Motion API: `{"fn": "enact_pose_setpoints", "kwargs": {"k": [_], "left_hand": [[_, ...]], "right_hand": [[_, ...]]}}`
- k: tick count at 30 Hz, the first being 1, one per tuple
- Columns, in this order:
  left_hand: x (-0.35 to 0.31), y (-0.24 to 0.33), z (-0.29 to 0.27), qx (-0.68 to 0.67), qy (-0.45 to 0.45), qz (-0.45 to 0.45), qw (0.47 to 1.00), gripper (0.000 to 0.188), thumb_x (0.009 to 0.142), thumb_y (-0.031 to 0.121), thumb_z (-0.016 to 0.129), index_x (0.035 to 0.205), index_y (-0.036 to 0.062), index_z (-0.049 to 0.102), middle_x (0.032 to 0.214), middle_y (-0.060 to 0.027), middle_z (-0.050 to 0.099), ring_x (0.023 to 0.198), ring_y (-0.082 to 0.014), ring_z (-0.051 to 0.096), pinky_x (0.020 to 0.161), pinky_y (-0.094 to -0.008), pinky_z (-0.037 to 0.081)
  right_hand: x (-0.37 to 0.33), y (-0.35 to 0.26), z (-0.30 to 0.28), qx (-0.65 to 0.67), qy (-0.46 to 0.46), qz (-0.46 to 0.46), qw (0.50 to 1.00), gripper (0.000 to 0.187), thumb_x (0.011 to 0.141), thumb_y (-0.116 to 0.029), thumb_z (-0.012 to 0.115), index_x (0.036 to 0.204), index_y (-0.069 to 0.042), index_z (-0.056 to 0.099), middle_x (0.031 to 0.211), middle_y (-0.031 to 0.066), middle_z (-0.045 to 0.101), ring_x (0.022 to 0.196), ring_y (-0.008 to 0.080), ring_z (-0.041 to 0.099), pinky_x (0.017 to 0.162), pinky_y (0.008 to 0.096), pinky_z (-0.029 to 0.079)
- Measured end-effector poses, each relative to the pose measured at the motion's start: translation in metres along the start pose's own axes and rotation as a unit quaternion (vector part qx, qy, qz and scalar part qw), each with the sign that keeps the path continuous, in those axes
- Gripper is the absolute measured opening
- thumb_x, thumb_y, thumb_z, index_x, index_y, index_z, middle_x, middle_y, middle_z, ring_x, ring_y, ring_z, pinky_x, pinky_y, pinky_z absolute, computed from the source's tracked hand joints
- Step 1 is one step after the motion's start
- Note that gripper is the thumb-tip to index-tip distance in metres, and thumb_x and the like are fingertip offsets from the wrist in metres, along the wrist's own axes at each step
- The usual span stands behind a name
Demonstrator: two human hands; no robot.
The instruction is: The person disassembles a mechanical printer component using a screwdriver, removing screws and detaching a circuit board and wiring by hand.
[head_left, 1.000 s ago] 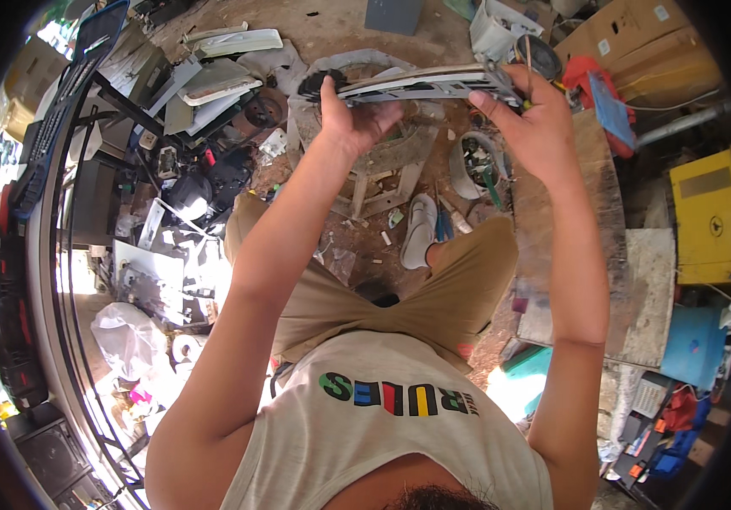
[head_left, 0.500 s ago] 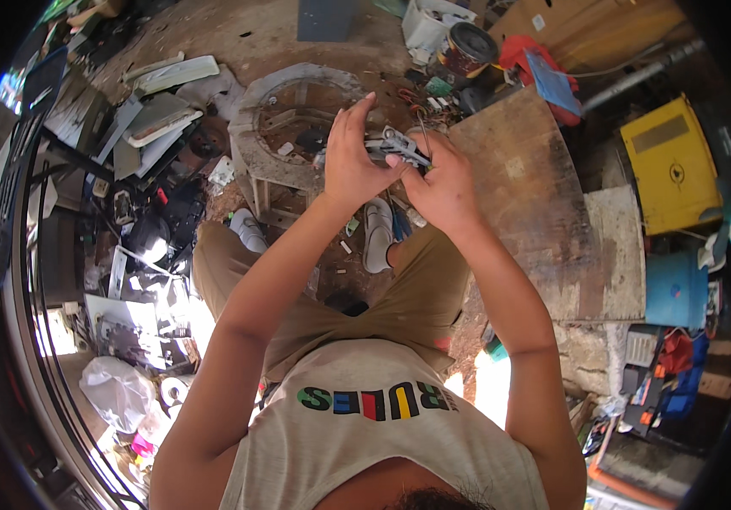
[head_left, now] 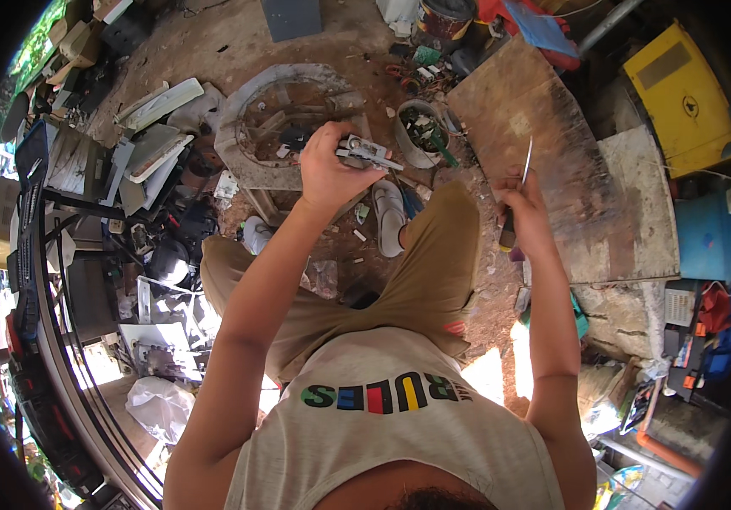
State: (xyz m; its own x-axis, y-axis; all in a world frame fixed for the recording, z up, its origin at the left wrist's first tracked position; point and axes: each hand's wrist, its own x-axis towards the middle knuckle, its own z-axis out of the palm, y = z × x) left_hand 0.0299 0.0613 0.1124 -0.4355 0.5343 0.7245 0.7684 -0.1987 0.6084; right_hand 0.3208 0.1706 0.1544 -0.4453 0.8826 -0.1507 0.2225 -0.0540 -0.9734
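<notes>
- Your left hand (head_left: 328, 170) is closed around a grey part (head_left: 371, 155); seen from above, this part lies over the right side of the round frame (head_left: 231, 143).
- Your right hand (head_left: 522, 211) holds a thin tool (head_left: 527, 160), its bright shaft pointing away from you; this hand is well to the right of the round frame.
- Just right of the round frame stands a bucket (head_left: 402, 144) with small scraps.
- Farther right of the round frame are the brown board (head_left: 544, 119) and, beyond, the yellow box (head_left: 680, 85).

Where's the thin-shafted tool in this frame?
In the head view, the tool is right of centre, in the right hand, its shaft showing against the wooden board.
</notes>
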Motion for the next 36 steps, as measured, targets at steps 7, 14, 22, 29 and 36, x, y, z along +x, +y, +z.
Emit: {"fn": "enact_pose_setpoints", "kwargs": {"k": [7,14,22,29,36], "left_hand": [[-0.005,-0.001,0.003,0.023,-0.013,0.016,1.0,0.05,0.054,0.024,0.092,0.088,0.0079,0.058,0.075,-0.0064,0.061,0.067,-0.0242,0.061,0.063,-0.035,0.051],[-0.015,0.003,0.005,0.008,-0.043,0.051,0.998,0.047,0.049,0.022,0.087,0.086,0.0084,0.06,0.078,-0.0081,0.06,0.073,-0.0299,0.061,0.064,-0.0387,0.05],[-0.038,0.019,0.023,0.037,-0.121,0.096,0.987,0.051,0.051,0.035,0.082,0.09,0.0118,0.06,0.085,-0.0054,0.06,0.086,-0.0271,0.061,0.076,-0.0389,0.048],[-0.059,0.017,0.047,0.051,-0.173,0.116,0.977,0.053,0.056,0.034,0.081,0.099,0.0144,0.057,0.093,-0.0035,0.058,0.089,-0.0241,0.059,0.078,-0.038,0.047],[-0.054,0.026,0.062,0.032,-0.149,0.084,0.985,0.073,0.059,0.035,0.082,0.119,0.0129,0.049,0.119,-0.0112,0.052,0.113,-0.0307,0.051,0.096,-0.0461,0.043]], "right_hand": [[-0.014,0.006,-0.032,0.098,0.026,0.046,0.994,0.048,0.083,-0.013,0.042,0.129,-0.003,0.052,0.103,0.0095,0.06,0.069,0.012,0.054,0.063,0.0255,0.043],[-0.03,-0.01,-0.013,0.022,-0.045,0.011,0.999,0.048,0.087,-0.014,0.052,0.133,-0.001,0.051,0.106,0.0071,0.058,0.07,0.0091,0.05,0.063,0.0234,0.042],[-0.049,-0.03,0.07,-0.205,-0.075,-0.213,0.952,0.058,0.079,-0.012,0.08,0.131,-0.003,0.055,0.106,0.0025,0.058,0.067,0.0049,0.045,0.061,0.0189,0.039],[-0.035,-0.001,0.065,-0.268,-0.016,-0.172,0.948,0.037,0.08,-0.016,0.081,0.111,-0.002,0.065,0.091,0.0004,0.059,0.065,0.0063,0.046,0.059,0.0214,0.04],[-0.007,0.015,0.05,-0.249,0.069,-0.062,0.964,0.03,0.085,-0.019,0.077,0.108,-0.002,0.065,0.077,-0.0023,0.058,0.066,0.0055,0.047,0.06,0.0223,0.039]]}}
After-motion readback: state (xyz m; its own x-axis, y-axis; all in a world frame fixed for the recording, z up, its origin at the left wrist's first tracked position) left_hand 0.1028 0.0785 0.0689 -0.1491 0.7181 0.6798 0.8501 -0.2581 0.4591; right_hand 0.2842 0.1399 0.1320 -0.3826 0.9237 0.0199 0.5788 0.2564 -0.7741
